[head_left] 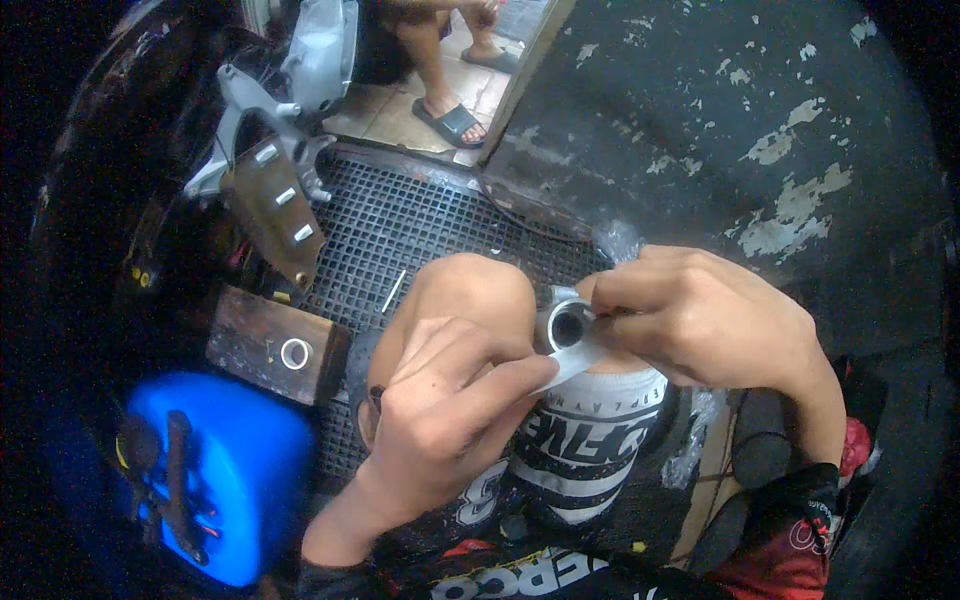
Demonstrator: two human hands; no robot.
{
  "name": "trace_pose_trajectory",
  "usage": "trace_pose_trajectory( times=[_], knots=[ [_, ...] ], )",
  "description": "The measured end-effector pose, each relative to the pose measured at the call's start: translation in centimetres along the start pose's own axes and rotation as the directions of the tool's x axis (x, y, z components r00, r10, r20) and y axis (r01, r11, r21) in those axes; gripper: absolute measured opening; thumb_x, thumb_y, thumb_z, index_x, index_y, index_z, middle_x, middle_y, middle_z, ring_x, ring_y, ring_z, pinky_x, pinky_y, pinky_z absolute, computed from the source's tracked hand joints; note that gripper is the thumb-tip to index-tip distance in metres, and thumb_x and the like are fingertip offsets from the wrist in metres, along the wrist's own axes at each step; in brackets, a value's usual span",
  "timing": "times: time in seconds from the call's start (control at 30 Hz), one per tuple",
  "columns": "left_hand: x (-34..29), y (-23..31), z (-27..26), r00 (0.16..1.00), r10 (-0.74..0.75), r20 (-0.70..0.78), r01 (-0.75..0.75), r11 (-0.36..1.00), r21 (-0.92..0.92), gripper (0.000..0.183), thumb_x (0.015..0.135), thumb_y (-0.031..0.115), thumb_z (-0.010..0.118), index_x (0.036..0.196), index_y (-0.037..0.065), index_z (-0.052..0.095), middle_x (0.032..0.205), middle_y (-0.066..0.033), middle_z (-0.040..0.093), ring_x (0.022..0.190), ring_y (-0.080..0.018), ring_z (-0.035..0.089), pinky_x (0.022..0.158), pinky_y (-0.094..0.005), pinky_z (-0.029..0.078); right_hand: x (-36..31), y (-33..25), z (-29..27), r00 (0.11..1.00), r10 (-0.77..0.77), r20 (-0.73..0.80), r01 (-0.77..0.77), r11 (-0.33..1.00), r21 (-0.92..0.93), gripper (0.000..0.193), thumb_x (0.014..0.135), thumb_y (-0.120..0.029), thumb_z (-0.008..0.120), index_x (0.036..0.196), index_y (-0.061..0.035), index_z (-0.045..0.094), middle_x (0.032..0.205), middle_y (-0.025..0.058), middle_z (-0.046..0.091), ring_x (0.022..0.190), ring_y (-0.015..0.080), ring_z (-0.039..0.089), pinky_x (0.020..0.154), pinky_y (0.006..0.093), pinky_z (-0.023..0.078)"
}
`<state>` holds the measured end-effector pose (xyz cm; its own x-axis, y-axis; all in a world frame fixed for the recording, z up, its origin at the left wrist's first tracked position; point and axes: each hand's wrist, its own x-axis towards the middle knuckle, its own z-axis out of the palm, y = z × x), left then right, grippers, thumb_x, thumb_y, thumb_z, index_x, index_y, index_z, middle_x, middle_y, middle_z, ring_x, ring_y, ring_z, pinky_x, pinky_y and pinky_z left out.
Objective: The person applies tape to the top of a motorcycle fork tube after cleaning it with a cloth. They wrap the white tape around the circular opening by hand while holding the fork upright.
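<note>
One white strip [575, 364], pinched by left hand [440, 395], slants far-right to grey tube [568, 326]; right hand [690, 315] nearer tube, fingers curled at rim, exact hold hidden.

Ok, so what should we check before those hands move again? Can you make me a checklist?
1. Left hand has the whitish strip pinched: ok.
2. Right hand is at the hollow metal tube: ok, its fingers are at the tube's right side. How firmly they grip: cannot tell.
3. Strip lies flat against the tube: cannot tell; it crosses just below the opening.
4. White ring sits on the wooden block, away from both hands: ok.
5. Dark tools on the blue plastic container are clear of both hands: ok.
</note>
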<state>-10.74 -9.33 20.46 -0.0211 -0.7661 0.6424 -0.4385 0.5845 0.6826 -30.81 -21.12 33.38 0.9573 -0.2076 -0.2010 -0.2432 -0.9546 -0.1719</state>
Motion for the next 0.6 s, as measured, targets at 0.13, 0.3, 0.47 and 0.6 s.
trace_pose_trajectory(
  times=[0.13, 0.3, 0.47, 0.6],
  knots=[
    [-0.05, 0.24, 0.16, 1.000, -0.023, 0.007, 0.023, 0.998, -0.057, 0.030, 0.069, 0.002, 0.085, 0.097, 0.008, 0.079, 0.087, -0.0056, 0.073, 0.081, -0.0234, 0.070, 0.074, -0.0345, 0.051, 0.04, -0.06, -0.37, 1.000, 0.004, 0.017, -0.004, 1.000, 0.008, 0.013, 0.080, -0.013, 0.069, 0.080, -0.0006, 0.067, 0.085, 0.0138, 0.061, 0.082, 0.0350, 0.067, 0.077, 0.0445, 0.055],
    [-0.21, -0.02, 0.37, 0.999, -0.039, 0.025, 0.041, 0.994, -0.105, 0.032, 0.068, -0.001, 0.084, 0.099, 0.007, 0.079, 0.087, -0.0068, 0.073, 0.081, -0.0240, 0.071, 0.074, -0.0344, 0.052, 0.30, 0.32, -0.82, 0.998, 0.000, 0.062, -0.004, 0.998, 0.065, 0.011, 0.078, -0.010, 0.069, 0.081, 0.0006, 0.067, 0.085, 0.0149, 0.061, 0.084, 0.0368, 0.068, 0.078, 0.0461, 0.056],
    [-0.21, -0.21, 0.39, 0.999, -0.036, 0.022, 0.039, 0.990, -0.137, 0.034, 0.068, -0.004, 0.082, 0.100, 0.006, 0.079, 0.087, -0.0080, 0.073, 0.081, -0.0245, 0.071, 0.074, -0.0348, 0.052, 0.40, 0.19, -0.81, 0.998, 0.015, 0.064, -0.020, 0.997, 0.074, 0.012, 0.077, -0.010, 0.069, 0.081, 0.0007, 0.068, 0.086, 0.0153, 0.061, 0.086, 0.0374, 0.069, 0.077, 0.0460, 0.056],
    [-0.24, -0.13, 0.33, 0.999, -0.020, 0.035, 0.024, 0.992, -0.123, 0.033, 0.069, -0.003, 0.081, 0.100, 0.005, 0.079, 0.087, -0.0083, 0.073, 0.081, -0.0246, 0.071, 0.073, -0.0345, 0.052, 0.06, 0.34, -0.60, 0.999, -0.011, 0.033, 0.008, 0.997, 0.072, 0.013, 0.077, -0.012, 0.069, 0.081, 0.0007, 0.068, 0.085, 0.0149, 0.060, 0.085, 0.0371, 0.068, 0.077, 0.0458, 0.056]
  ],
)
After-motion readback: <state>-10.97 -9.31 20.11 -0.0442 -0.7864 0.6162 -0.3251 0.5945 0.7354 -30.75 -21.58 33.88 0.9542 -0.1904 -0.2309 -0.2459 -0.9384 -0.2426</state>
